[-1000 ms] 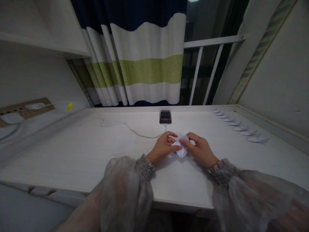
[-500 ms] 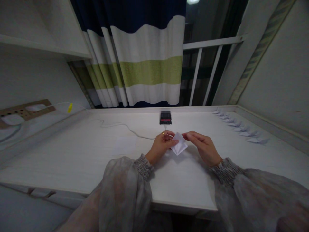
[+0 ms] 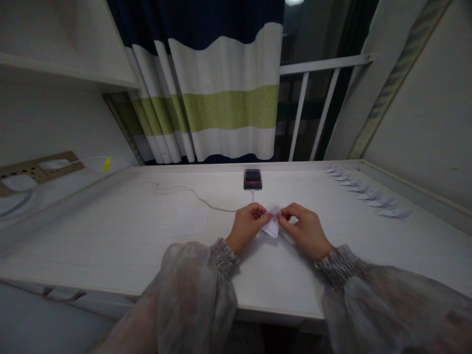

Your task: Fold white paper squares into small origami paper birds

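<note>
A small folded piece of white paper point(image 3: 272, 227) is held up over the desk, its lower point toward me and creases running down its face. My left hand point(image 3: 248, 223) pinches its left side between thumb and fingers. On the opposite side my right hand point(image 3: 303, 227) pinches the right edge, thumb in front. The fingers cover much of the paper's middle, so the folds there are partly hidden.
Folded paper cranes point(image 3: 372, 197) stand in a row along the white desk's point(image 3: 121, 246) right side. A phone point(image 3: 252, 179) with a white cable point(image 3: 206, 202) lies at the back. Flat white paper point(image 3: 191, 220) rests left of my hands. A power strip point(image 3: 42, 172) is far left.
My right hand has moved left and now pinches the paper's right edge. The paper has gone from a wide, flat diamond to a narrower shape.
</note>
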